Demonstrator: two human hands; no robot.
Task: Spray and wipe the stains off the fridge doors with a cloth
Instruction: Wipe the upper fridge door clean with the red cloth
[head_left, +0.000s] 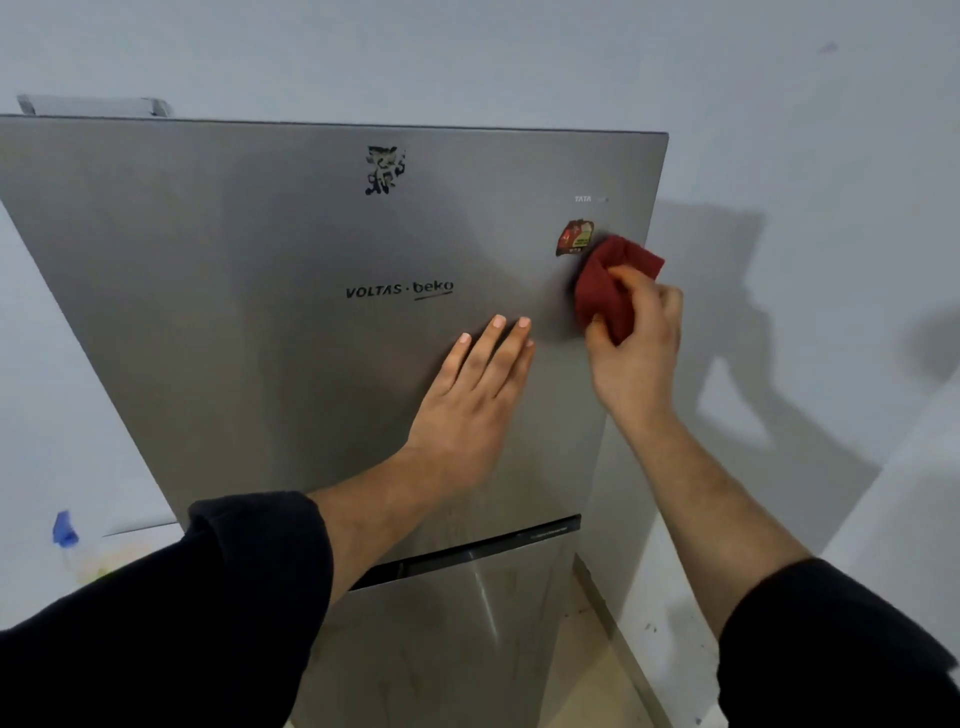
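1. The grey fridge (619, 493) stood against a pale wall (805, 130). Its top door (234, 322) filled most of my view, and the lower door (441, 654) sat under a dark strip (493, 545).
2. The right hand (641, 348) clutched a red cloth (602, 288), with the fingers curled over the bunched fabric.
3. The cloth was pressed to the top door near its right edge, just below and right of a torn red sticker (574, 237). I could not tell whether it touched the sticker.
4. The left hand (467, 410) lay flat on the same door with its fingers straight and close together, grasping nothing. It sat just beside the right hand, with its fingertips pointing up.
5. A ragged black smudge (385, 170) sat high on the top door near the upper edge, well apart from the cloth.
6. The logo (399, 290) was in the middle of the door, left of the cloth and above the left hand's fingertips.
7. Both arms wore dark sleeves (182, 623) that left the forearms bare.
8. Low on the left stood a blurred bottle (65, 530) with a blue top. It was beside the fridge and well apart from both hands.
9. Shadows of the 2 arms fell on the wall to the right of the fridge.
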